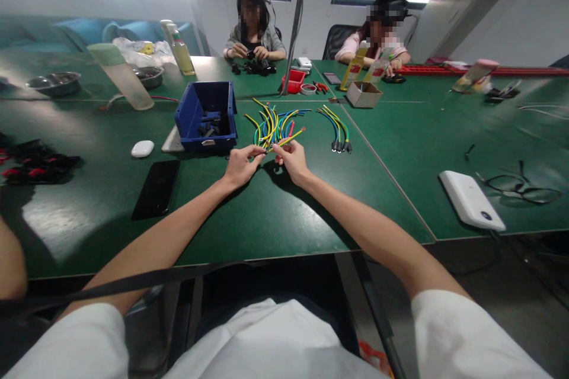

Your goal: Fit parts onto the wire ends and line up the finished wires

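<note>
My right hand (291, 161) pinches a yellow wire (294, 135) that slants up to the right. Close beside it, my left hand (243, 166) is closed at the wire's lower end, where a small dark piece shows at the fingertips; its kind cannot be made out. Just beyond both hands lies a loose pile of yellow, blue and green wires (268, 121). To the right, several wires with black end pieces (338, 130) lie in a row. A blue bin (207, 143) holding small black parts stands left of the pile.
A black phone (156, 189) and a white case (142, 148) lie to the left, near a tilted bottle (128, 80). A white power bank (471, 201) and glasses (520, 188) are at right. Two people sit across the table, beyond a red bin (293, 81) and a cardboard box (364, 95).
</note>
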`<action>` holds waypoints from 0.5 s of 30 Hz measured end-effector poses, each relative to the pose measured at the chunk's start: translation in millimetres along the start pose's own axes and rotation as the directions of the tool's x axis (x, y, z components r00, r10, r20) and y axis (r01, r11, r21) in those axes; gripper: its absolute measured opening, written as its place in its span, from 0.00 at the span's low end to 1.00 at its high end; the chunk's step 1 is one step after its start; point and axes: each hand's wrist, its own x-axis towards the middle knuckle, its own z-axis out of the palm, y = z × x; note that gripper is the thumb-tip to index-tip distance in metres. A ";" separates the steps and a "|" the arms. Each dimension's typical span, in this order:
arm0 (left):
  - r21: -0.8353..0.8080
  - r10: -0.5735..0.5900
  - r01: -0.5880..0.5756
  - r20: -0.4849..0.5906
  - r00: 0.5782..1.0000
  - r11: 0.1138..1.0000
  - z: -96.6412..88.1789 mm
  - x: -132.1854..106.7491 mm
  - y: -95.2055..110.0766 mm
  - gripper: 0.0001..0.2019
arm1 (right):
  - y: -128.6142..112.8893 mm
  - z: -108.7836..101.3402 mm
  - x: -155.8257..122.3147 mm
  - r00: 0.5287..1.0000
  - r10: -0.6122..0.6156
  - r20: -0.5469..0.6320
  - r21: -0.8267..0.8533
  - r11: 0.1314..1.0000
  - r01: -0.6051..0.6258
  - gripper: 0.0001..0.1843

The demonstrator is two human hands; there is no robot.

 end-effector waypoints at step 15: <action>-0.543 -0.364 0.485 0.320 0.875 0.686 -1.2 5.0 -3.5 0.19 | -17.4 -1.4 -6.3 0.985 -0.156 0.077 -0.294 0.940 0.172 0.16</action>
